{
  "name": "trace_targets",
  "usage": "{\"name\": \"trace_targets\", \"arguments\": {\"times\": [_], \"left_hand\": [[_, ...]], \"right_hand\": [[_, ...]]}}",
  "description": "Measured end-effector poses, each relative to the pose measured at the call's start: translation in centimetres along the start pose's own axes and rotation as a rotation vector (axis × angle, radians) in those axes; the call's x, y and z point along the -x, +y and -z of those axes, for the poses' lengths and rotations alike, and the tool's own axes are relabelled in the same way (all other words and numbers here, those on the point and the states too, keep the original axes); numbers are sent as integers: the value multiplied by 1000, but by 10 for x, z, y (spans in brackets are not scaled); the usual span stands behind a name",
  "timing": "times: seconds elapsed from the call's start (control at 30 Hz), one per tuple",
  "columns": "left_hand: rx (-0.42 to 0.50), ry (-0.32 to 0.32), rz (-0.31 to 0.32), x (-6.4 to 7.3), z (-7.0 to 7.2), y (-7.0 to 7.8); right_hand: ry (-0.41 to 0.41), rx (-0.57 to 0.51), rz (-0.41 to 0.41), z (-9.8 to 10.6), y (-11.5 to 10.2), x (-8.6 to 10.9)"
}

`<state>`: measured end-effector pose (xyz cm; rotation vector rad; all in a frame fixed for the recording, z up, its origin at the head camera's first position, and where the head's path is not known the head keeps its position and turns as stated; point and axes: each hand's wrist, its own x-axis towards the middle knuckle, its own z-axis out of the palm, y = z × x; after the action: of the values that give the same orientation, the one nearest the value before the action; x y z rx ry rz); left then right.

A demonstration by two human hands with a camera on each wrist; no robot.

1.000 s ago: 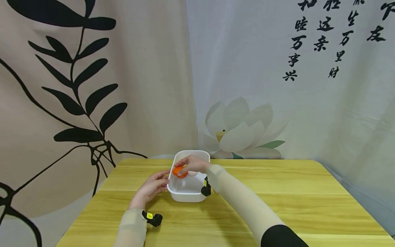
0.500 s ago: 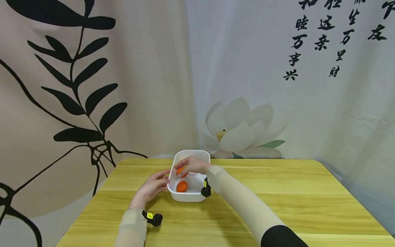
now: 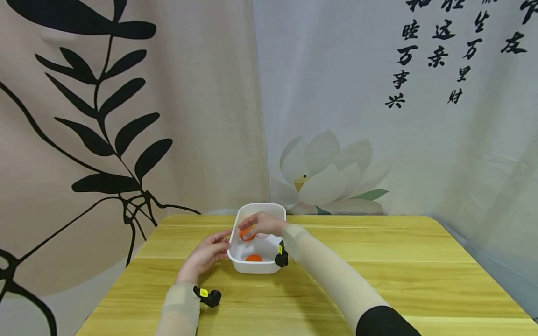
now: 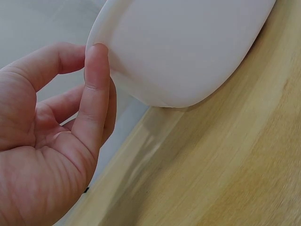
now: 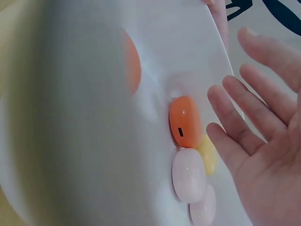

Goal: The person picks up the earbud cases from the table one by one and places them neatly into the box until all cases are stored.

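Observation:
A white plastic bin (image 3: 256, 269) stands near the table's far edge. My left hand (image 3: 206, 255) pinches its left rim; in the left wrist view, a fingertip (image 4: 98, 56) presses the outer wall while another digit disappears behind the rim. Over the bin, my right hand (image 3: 265, 224) has extended, slightly bent fingers and nothing in them. Beneath it lies a glossy orange rounded piece with a black mark (image 5: 185, 122). Beside that are a yellow piece (image 5: 209, 154) and two pale pink pieces (image 5: 188, 175). A second orange piece (image 3: 254, 257) lies at the bin's near end, partly hidden by the front wall.
The wooden table (image 3: 378, 266) extends left, right and in front of the bin. Printed cloth (image 3: 210, 116) hangs behind it. A blurred grey-green band (image 5: 70, 113) hides much of the right wrist view and part of the second orange piece.
One orange piece has left my right fingers and moved to the bin's near end, then a little right and nearer. My right hand barely moved; my left stayed on the rim.

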<state>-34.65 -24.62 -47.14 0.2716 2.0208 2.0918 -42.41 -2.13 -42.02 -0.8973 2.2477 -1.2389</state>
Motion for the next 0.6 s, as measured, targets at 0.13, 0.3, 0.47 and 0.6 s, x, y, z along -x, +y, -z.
{"name": "trace_targets", "arguments": {"times": [0.13,0.3,0.47,0.6], "left_hand": [[0,16,9,0,-1,0],[-10,28,17,-2,-2,-3],[-15,52,26,-4,-2,-2],[-25,61,32,-2,-2,0]], "right_hand": [[0,3,5,3,-1,1],[20,12,4,17,-2,5],[41,-11,6,37,-7,17],[70,-36,29,52,-9,31]]}}
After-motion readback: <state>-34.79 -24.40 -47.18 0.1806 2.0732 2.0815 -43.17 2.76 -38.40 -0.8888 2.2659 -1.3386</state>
